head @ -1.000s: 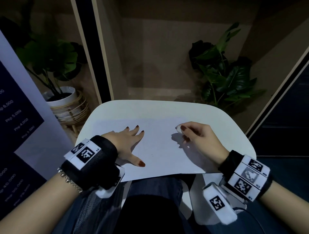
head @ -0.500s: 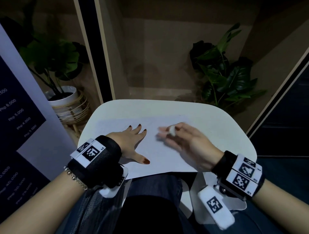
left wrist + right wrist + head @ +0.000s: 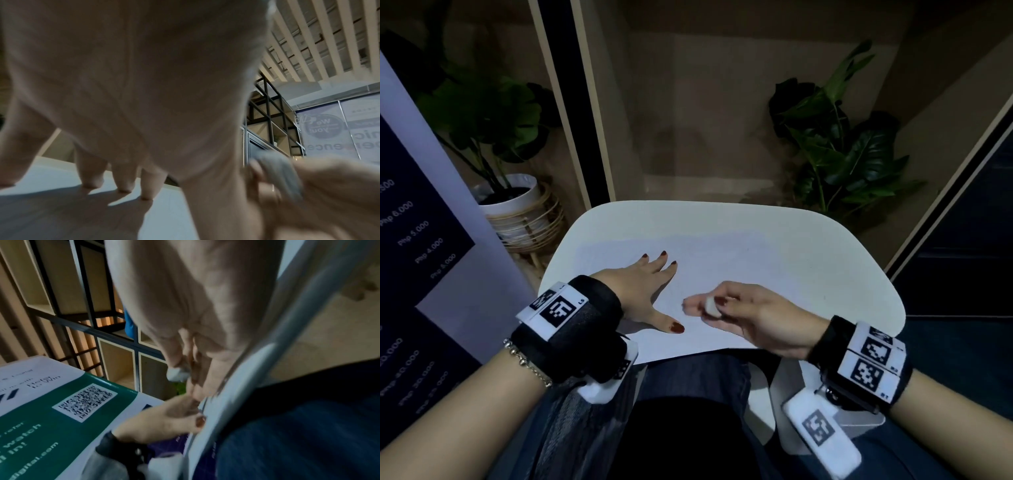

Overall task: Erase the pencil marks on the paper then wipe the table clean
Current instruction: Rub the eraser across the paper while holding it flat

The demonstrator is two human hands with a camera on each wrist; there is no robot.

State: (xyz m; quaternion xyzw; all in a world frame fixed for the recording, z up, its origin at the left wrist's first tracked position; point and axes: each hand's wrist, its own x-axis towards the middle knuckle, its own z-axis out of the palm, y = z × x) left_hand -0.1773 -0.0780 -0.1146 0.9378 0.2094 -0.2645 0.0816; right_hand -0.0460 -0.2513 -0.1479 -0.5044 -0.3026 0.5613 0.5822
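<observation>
A white sheet of paper (image 3: 756, 267) lies on the small white table (image 3: 866, 267). In this dim light I can make out no pencil marks on it. My left hand (image 3: 647, 291) presses flat on the sheet's left part, fingers spread and thumb pointing right. My right hand (image 3: 726, 308) hovers over the sheet's front middle, just right of the left thumb, pinching a small white eraser (image 3: 711, 306). The left wrist view shows the eraser (image 3: 281, 175) blurred. In the right wrist view the eraser (image 3: 177, 374) sits between fingertips.
A potted plant in a white pot (image 3: 513, 205) stands on the floor at the left, and a second leafy plant (image 3: 842, 154) behind the table's right corner. A printed sign board (image 3: 414, 257) stands along the left. My lap (image 3: 688, 394) sits under the table's front edge.
My right hand has carried the eraser from the paper's far right part leftward and toward me, ending near the left thumb. The left hand has stayed flat on the sheet.
</observation>
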